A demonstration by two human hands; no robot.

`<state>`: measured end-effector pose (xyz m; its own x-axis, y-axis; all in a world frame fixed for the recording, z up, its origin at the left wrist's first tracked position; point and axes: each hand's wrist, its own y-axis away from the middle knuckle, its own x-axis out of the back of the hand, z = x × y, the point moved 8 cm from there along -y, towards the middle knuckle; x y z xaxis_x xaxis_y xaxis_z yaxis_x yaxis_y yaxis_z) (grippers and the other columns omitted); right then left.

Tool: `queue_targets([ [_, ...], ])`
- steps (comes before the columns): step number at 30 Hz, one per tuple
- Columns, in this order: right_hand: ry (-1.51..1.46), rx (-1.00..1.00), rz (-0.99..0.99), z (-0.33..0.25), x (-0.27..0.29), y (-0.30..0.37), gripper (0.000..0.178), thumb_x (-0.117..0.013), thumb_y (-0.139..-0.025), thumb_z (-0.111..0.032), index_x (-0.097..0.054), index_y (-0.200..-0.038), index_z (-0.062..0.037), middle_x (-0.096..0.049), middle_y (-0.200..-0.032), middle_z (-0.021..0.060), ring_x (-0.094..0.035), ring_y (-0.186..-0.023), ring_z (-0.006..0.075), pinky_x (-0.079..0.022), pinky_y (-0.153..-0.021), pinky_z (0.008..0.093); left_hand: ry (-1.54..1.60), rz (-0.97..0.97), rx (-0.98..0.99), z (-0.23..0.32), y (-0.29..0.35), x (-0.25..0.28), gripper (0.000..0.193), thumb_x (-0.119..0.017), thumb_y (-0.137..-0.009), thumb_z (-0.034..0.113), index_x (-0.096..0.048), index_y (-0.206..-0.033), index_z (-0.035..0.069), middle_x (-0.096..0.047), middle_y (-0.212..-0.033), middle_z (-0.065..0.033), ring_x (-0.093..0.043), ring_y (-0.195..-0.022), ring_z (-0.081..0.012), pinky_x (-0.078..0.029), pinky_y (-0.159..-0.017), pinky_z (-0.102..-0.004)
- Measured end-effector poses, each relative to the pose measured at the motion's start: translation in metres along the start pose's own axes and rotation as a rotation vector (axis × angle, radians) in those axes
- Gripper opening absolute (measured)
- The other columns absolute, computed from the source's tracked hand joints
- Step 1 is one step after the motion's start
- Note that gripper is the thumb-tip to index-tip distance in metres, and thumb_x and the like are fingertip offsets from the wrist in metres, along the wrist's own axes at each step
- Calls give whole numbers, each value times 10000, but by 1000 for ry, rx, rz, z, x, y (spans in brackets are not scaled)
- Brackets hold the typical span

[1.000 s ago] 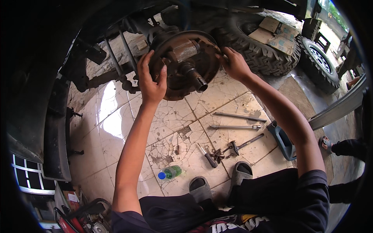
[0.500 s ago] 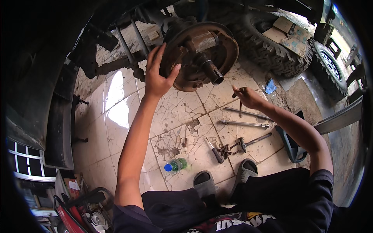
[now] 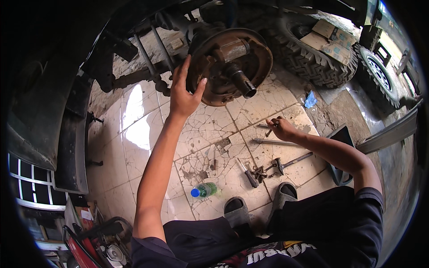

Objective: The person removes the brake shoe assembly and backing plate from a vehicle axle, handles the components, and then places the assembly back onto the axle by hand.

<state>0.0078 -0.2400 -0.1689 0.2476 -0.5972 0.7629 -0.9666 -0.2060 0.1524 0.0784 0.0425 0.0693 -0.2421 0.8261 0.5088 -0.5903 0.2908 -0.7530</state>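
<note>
My left hand (image 3: 185,96) rests with fingers spread on the left edge of a rusty round brake backing plate (image 3: 263,62). A hollow axle tube (image 3: 242,81) sticks out from the middle of the plate. Away from the plate, low over the floor, my right hand (image 3: 283,128) is closed round a small, thin dark tool whose kind I cannot make out. Beneath that hand and forearm lie long metal bars (image 3: 272,141), partly hidden. Closer to my feet are a hammer (image 3: 279,165), a screwdriver (image 3: 251,177) and a pile of rusty bolts (image 3: 260,171).
A green bottle with a blue cap (image 3: 204,190) lies on the cracked tile floor (image 3: 201,134). A large tyre (image 3: 313,67) with cardboard (image 3: 333,42) on it is at the far right, near a blue scrap (image 3: 310,99). A red machine (image 3: 85,245) stands at lower left.
My right hand has moved down toward the floor, away from the axle tube, with the thin tool still in it. My left hand stays at the plate's edge.
</note>
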Motion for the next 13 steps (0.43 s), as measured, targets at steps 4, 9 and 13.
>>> queue_targets([
  [4,-43,-100,-114,3,-14,10,563,-358,-1020,-496,-631,-1015,-4,-651,-902,243,-556,-1020,407,-448,-908,476,-24,22,12,1,2,0,671,-695,-835,111,-416,-1442,44,-520,-1324,-211,-526,-1223,-348,-424,-1034,-397],
  [9,-35,-89,-143,2,-24,18,576,-359,-1010,-526,-622,-1093,-20,-643,-852,280,-637,-868,452,-494,-782,512,-32,25,49,2,3,2,652,-695,-844,111,-433,-1437,51,-526,-1354,-195,-524,-1259,-310,-408,-1057,-376],
  [13,141,-46,-262,23,-44,14,576,-391,-998,-542,-635,-1114,-33,-655,-889,275,-652,-933,396,-493,-832,489,-22,17,59,2,2,0,654,-693,-844,112,-432,-1440,59,-522,-1360,-192,-523,-1260,-311,-407,-1059,-378],
])
